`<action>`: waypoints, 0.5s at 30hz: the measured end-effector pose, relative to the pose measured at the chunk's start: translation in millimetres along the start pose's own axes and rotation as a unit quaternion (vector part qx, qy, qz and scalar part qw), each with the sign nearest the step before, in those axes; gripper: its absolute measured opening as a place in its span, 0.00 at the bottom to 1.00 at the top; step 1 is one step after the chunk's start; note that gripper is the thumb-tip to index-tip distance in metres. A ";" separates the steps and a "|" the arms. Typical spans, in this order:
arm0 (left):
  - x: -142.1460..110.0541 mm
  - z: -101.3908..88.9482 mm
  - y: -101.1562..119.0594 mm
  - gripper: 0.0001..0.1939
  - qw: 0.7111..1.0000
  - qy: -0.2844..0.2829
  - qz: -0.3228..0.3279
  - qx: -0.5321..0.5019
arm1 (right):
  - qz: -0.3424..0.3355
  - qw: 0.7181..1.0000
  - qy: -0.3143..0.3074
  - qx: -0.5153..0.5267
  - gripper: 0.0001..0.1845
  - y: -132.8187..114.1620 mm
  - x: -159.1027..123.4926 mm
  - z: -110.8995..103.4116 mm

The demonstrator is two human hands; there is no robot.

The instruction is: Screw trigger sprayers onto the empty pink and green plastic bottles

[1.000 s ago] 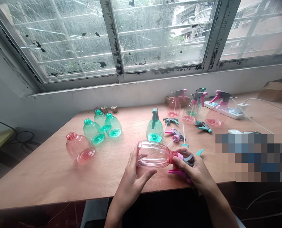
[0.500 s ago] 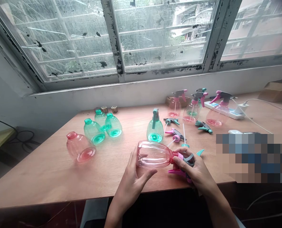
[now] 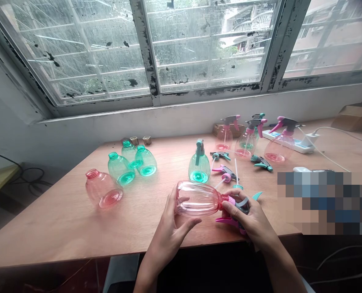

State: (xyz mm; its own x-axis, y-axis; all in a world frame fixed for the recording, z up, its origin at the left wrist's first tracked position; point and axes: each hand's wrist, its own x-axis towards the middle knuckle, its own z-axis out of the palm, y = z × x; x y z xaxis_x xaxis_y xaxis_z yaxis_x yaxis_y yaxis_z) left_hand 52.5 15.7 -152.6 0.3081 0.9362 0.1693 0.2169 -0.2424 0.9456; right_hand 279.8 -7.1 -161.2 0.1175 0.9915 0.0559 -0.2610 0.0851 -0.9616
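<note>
A clear pink spray bottle (image 3: 197, 198) lies sideways in the air above the table's front edge, its base to the left. My left hand (image 3: 175, 230) supports the base, fingers behind it and thumb apart below. At the neck, my right hand (image 3: 249, 215) pinches the pink collar of a grey-and-pink trigger sprayer head (image 3: 230, 221), partly hidden by the fingers. Just beyond lie a pink-and-grey sprayer head (image 3: 225, 175) and a green-and-grey one (image 3: 220, 156). A green spray bottle (image 3: 199, 165) with its head on stands behind the held bottle.
On the left stand an open pink bottle (image 3: 103, 189) and several open green bottles (image 3: 147, 160). Pink bottles with sprayer heads (image 3: 280, 142) stand at the back right, near a white power strip (image 3: 299, 144). Another green-and-grey head (image 3: 262, 162) lies right. Small wooden blocks (image 3: 147, 140) sit behind.
</note>
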 end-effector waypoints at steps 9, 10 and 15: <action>1.6 0.2 -8.9 0.45 0.999 -0.003 0.039 0.000 | -0.027 1.000 -0.012 -0.005 0.20 1.9 0.8 -2.2; 1.4 0.4 -8.8 0.45 0.999 -0.003 0.037 0.004 | -0.029 0.999 -0.013 -0.005 0.19 2.3 0.8 -2.3; -0.6 1.1 -4.8 0.49 1.000 -0.006 0.014 0.005 | -0.020 1.000 -0.010 0.016 0.19 3.3 0.2 -1.5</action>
State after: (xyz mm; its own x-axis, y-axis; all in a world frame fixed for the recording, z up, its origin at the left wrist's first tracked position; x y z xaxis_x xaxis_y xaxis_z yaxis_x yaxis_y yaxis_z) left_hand 52.3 16.1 -157.6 0.3251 0.9261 0.1916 0.2168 -0.2701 0.9381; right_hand 280.4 -6.8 -164.8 0.1099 0.9889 0.1000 -0.2864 0.1278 -0.9495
